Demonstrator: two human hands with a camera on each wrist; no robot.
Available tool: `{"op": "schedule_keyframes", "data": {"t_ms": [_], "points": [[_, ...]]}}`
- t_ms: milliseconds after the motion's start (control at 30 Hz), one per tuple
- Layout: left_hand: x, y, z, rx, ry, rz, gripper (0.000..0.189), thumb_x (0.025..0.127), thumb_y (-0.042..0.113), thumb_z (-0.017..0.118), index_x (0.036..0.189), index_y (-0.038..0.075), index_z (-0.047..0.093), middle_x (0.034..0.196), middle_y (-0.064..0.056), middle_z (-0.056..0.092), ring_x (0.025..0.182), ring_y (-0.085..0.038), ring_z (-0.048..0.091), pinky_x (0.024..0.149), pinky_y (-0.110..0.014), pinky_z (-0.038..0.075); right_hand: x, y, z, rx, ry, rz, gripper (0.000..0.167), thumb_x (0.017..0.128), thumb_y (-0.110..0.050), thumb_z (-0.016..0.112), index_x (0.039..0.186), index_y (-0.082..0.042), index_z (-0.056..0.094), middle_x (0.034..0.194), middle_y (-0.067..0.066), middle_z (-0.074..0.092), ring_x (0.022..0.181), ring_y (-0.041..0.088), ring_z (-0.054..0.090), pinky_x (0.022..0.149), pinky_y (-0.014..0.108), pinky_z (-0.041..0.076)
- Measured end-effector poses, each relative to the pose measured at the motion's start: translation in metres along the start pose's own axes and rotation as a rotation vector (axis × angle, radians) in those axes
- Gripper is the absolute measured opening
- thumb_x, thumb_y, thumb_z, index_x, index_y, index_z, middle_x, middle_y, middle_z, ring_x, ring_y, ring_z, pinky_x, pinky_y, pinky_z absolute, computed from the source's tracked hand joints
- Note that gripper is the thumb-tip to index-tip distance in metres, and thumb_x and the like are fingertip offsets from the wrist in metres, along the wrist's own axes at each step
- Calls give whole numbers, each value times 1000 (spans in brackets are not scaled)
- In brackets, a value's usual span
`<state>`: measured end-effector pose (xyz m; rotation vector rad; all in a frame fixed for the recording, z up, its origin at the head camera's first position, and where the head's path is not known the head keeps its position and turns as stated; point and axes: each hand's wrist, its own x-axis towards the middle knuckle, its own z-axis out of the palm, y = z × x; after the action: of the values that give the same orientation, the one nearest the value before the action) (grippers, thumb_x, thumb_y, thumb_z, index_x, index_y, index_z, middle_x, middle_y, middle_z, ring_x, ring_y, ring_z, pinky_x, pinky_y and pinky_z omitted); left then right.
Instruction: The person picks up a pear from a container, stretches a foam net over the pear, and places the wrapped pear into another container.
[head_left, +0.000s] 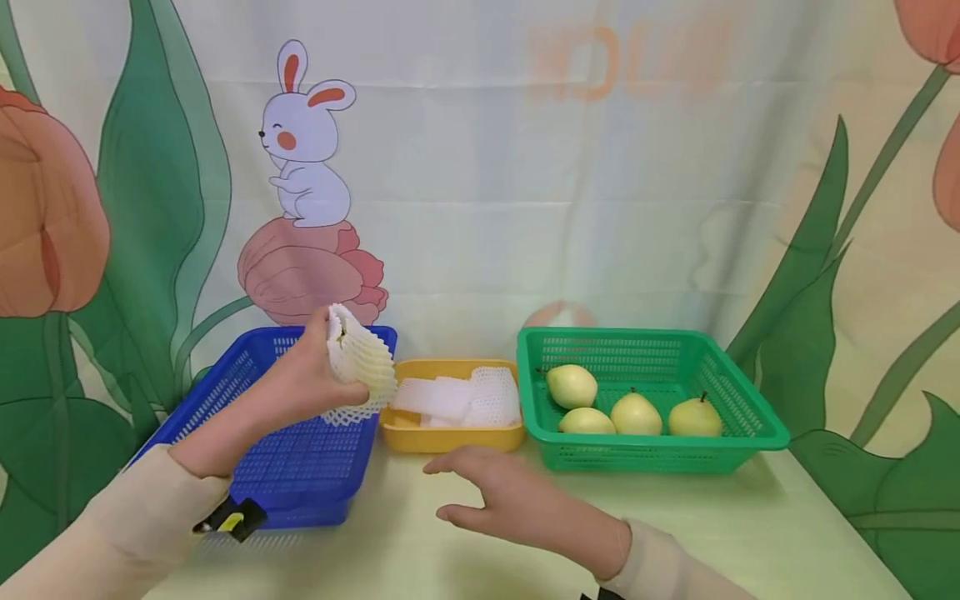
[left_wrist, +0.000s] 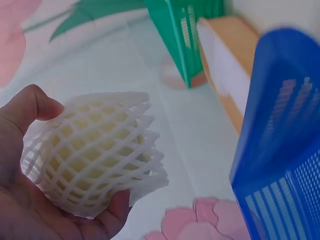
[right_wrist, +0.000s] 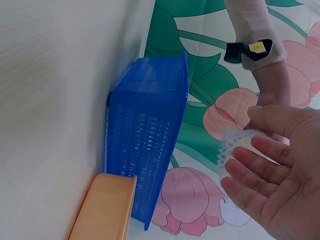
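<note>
My left hand point(head_left: 311, 371) grips a pale yellow pear point(left_wrist: 92, 145) wrapped in a white foam net sleeve point(head_left: 360, 358), raised over the right side of the blue basket point(head_left: 300, 467). In the left wrist view the thumb and fingers curl round the netting, and its zigzag edge sticks out past the fruit. Holding nothing, my right hand point(head_left: 517, 508) hovers over the table in front of the yellow tray, its fingers loosely bent and spread from the thumb. The right wrist view shows its fingers point(right_wrist: 260, 170) overlapping the wrapped pear behind them.
Flat white foam nets point(head_left: 450, 400) lie in the yellow tray point(head_left: 453, 442) at the middle. On its right, a green basket point(head_left: 652, 458) holds several bare pears point(head_left: 636, 414). A printed curtain point(head_left: 465, 208) with a rabbit and tulips hangs behind the containers.
</note>
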<state>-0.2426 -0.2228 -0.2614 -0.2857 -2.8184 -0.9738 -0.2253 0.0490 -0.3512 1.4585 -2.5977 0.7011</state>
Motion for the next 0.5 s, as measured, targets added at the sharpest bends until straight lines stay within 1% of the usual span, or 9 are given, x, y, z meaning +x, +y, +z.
{"op": "schedule_keyframes", "data": {"t_ms": [133,267,367,500], "points": [[12,-14,-9,41,22,-25,104,79,16,77,153,-6,7,127,-33,51,107,-46,62,87,-55,62,13,-8,6,-10,-16,-28,39,99,-24,68,135,-9,62,132,4,70,124,18,66,109,28,51],[29,-31,-15,46,39,-33,103,81,17,77,152,-8,6,130,-37,47,112,-51,58,92,-61,59,24,-13,15,-51,9,-94,39,98,-23,69,134,-9,63,131,3,70,124,17,66,109,25,50],[41,-40,-18,39,36,-66,105,84,18,76,153,-9,2,136,-39,42,118,-54,54,98,-65,54,32,-15,22,-80,28,-135,39,98,-24,70,133,-9,63,130,3,71,124,16,66,110,24,50],[57,-50,-18,16,23,-106,108,86,18,75,154,-9,-4,142,-41,35,125,-57,48,106,-69,46,42,-17,30,-60,11,-112,40,98,-24,70,135,-11,63,131,1,71,125,14,65,110,21,49]]}}
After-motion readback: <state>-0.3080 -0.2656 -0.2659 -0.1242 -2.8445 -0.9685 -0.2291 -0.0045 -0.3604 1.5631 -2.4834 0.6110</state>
